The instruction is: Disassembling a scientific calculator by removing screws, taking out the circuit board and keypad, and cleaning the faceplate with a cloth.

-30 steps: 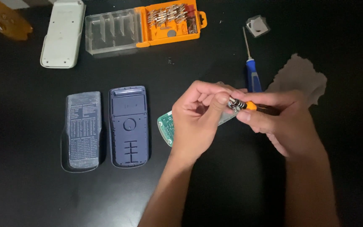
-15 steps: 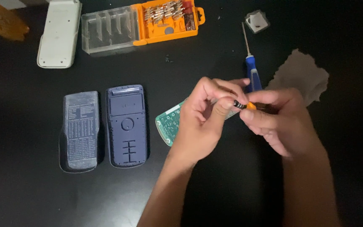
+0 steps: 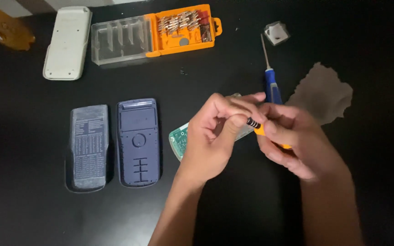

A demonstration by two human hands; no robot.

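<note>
Over a black table [image 3: 33,214], your right hand [image 3: 297,141] grips an orange driver [image 3: 261,130], fingers clamped on its handle, while your left hand [image 3: 215,136] pinches its black tip with fingers together, above a green board [image 3: 178,140] beside a blue shell [image 3: 137,141].

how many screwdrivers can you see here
2: a blue-handled screwdriver lies on the black table above the hands; an orange-handled screwdriver is held between the left hand and right hand.
</note>
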